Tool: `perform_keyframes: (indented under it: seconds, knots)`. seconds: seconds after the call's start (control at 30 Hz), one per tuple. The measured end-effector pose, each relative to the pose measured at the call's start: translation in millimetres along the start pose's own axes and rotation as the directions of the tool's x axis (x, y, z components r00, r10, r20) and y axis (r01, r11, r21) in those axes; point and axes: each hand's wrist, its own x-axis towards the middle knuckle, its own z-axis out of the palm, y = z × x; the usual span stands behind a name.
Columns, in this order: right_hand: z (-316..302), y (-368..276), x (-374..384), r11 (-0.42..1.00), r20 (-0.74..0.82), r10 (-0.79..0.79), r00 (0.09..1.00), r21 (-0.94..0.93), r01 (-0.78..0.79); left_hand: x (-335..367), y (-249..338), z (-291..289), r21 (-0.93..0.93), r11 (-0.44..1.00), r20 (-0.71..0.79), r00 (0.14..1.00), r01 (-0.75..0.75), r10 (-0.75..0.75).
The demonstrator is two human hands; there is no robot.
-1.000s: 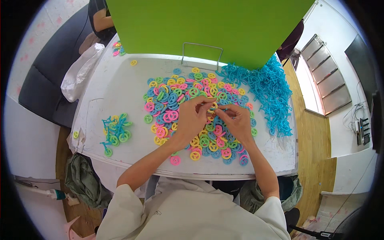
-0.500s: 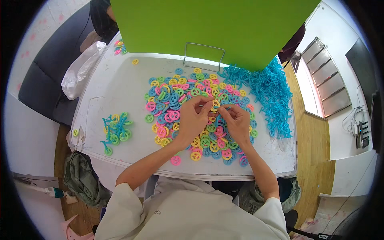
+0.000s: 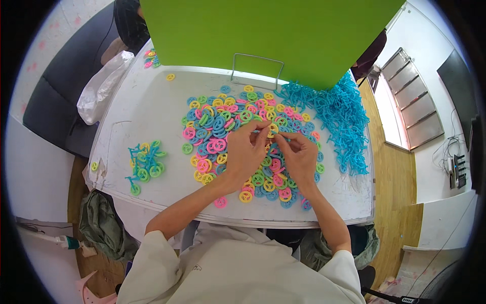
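Note:
Above a spread of small plastic toy wheels (image 3: 217, 145) in pink, blue, green and yellow, both my hands meet at one yellow wheel (image 3: 273, 130). My left hand (image 3: 246, 151) is closed, thumb and fingers pinching the wheel's left side. At its lower right edge, the fingertips of my right hand (image 3: 299, 158) are pressed together. Whether a small blue part sits between the fingers is hidden. Left of the spread lies a little heap of blue stick-like parts with green and yellow wheels fitted on them (image 3: 147, 161).
A large pile of thin blue plastic parts (image 3: 341, 124) covers the table's right back. A green panel (image 3: 263, 38) with a wire stand (image 3: 258, 57) before it rises at the far edge. Stray yellow (image 3: 170, 77) and green (image 3: 94, 166) wheels lie on the white table (image 3: 147, 104). A white plastic bag (image 3: 104, 91) hangs at left.
The yellow wheel has turned slightly between my fingertips. My hands keep almost the same place and grip; the whole view has shifted a little.

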Motion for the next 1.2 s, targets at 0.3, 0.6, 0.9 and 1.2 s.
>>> perform_keyframes:
  seconds: [0.3,0.6,0.9,1.2]
  knots:
    - [-26,-20,14,0.866,0.487,0.027,0.873,0.424,-0.263,18,-5,-14,-0.253,0.948,0.154,0.976,0.191,-0.155]
    - [-35,20,29,0.923,0.306,0.17,0.937,0.283,-0.26,10,-26,-19,0.572,0.7,0.342,0.9,-0.427,0.269]
    - [-31,13,30,0.965,0.124,0.0,0.992,0.259,-0.032,17,-16,-14,0.385,0.893,0.279,0.952,-0.232,0.127]
    - [-32,7,26,0.983,0.196,0.048,0.979,0.165,-0.081,22,-11,-16,-0.093,0.987,0.228,0.968,0.132,-0.108]
